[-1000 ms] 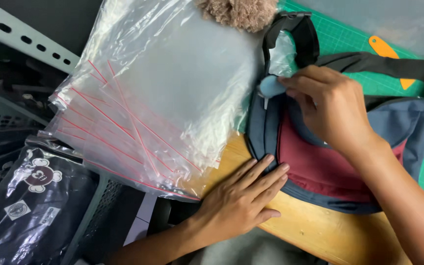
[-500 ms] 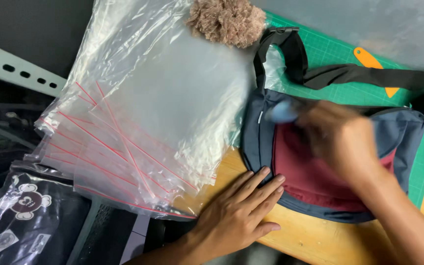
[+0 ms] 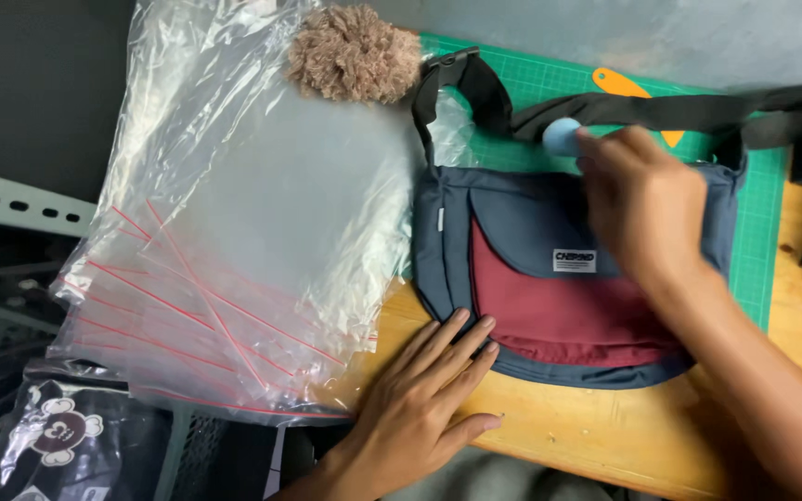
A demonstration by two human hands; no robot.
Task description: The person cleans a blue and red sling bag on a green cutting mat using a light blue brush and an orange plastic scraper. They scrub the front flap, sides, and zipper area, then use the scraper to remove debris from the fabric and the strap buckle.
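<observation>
A blue and maroon shoulder bag (image 3: 522, 306) lies flat, partly on a wooden table (image 3: 596, 431) and partly on a green cutting mat (image 3: 754, 241). Its black strap (image 3: 689, 111) runs along the top. My left hand (image 3: 424, 399) rests flat on the table, fingers spread, with the fingertips on the bag's lower left edge. My right hand (image 3: 647, 199) hovers over the bag's upper edge, pinching a small light blue rounded object (image 3: 561, 137) near the strap.
A stack of clear zip bags with red seal lines (image 3: 225, 250) lies left of the shoulder bag, a brown fluffy pompom (image 3: 353, 54) at its top. An orange tool (image 3: 619, 83) lies on the mat. Black bagged goods (image 3: 67, 441) sit in a crate at lower left.
My right hand has carried the light blue object from the bag's left side up and right to the strap. The view has shifted, so everything sits further left. The left hand keeps pressing the bag's edge.
</observation>
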